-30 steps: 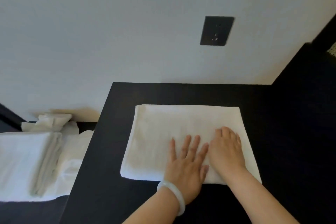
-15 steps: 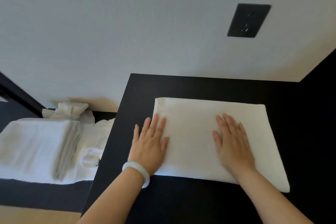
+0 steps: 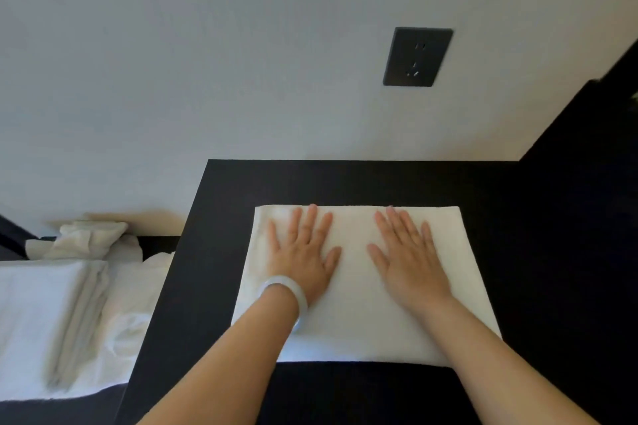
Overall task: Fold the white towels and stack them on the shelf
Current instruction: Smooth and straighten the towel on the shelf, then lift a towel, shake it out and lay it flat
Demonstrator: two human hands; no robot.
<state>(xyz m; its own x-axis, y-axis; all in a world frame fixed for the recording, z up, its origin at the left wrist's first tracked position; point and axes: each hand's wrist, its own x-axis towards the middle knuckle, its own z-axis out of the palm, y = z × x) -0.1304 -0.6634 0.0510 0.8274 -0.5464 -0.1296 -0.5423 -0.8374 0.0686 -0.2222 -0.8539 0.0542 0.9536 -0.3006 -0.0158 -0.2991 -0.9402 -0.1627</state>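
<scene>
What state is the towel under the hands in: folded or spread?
Folded. The towel lies as a neat, compact rectangle on the table, the left hand and right hand flat on it.

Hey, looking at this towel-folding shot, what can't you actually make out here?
All from the head view:
- Towel: its middle is covered by the left hand and right hand, both flat on it. Its number of layers does not show from above.
- Stack at the left: blurred and cut off by the frame's left edge, so the towels cannot be counted.
- Crumpled towels behind it: lower part hidden by the stack.
</scene>
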